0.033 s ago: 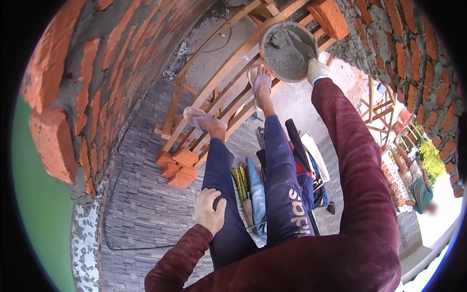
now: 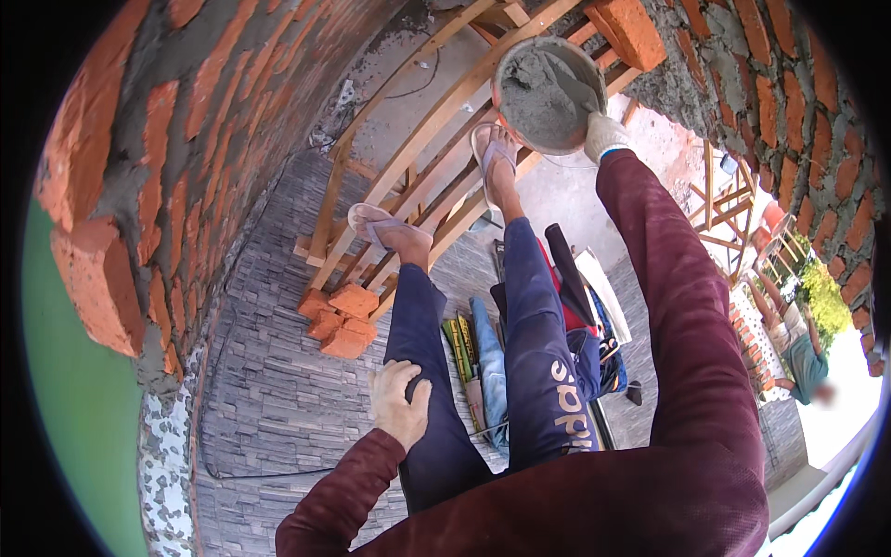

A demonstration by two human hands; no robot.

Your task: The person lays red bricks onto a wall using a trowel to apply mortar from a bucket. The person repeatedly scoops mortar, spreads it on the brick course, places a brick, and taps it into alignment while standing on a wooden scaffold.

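A round bucket point(image 2: 504, 110) of wet grey mortar point(image 2: 536, 91) rests on wooden planks beyond my feet. At its right rim, my gloved right hand point(image 2: 606, 136) is closed around the handle of a trowel point(image 2: 573, 86). The mortar-coated blade lies over the mortar inside the bucket; my fingers hide most of the handle. My gloved left hand point(image 2: 399, 401) lies on my left thigh, fingers and thumb apart, holding nothing.
My sandaled feet stand on narrow wooden planks point(image 2: 436, 121) above a tiled floor point(image 2: 269, 371). Loose bricks point(image 2: 345, 320) sit at the planks' near end, another brick point(image 2: 627, 35) beside the bucket. Brick walls point(image 2: 209, 158) rise on both sides. A person point(image 2: 806, 360) is at far right.
The view has shifted very slightly. My right hand stays at the bucket with the trowel, and my left hand remains on my thigh.
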